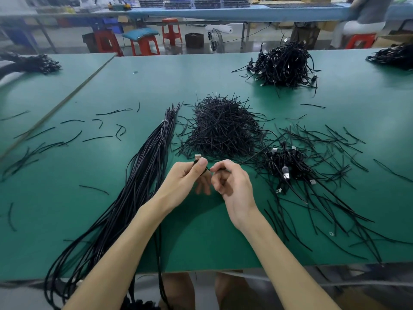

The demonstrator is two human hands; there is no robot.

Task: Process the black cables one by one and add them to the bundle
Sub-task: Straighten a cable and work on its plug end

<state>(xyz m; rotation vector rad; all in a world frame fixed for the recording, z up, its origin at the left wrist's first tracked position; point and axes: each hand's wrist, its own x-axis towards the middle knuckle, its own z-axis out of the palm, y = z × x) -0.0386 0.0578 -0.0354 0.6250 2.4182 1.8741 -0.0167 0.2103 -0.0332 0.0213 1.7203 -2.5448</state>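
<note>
Head view, left hand: my left hand (186, 177) is curled closed just above the tabletop (156, 86), thumb pressed on a black cable (202, 167) right below its silver USB plug (197, 157), which sticks up past the thumb.
Head view, right hand: my right hand (228, 180) sits just beside the left, thumb and forefinger pinched on a thin black strand at the cable; the other fingers are loosely curled. I cannot tell exactly what the strand is.
Cable run: below the hands I cannot follow it; my forearms hide it.
Bundle: a long bundle (143, 175) of black cables lies left of my hands, tied near its far end with a pale tie (165, 121), its near end hanging off the tabletop edge.
Short pieces: a heap of short black strips (223, 128) lies just beyond my hands, with loose strips scattered left and right.
Waiting cables: a small tangle of coiled cables with plugs (286, 168) lies right of my right hand.
Far pile: a bigger cable pile (283, 63) sits well apart, towards the back right.
</note>
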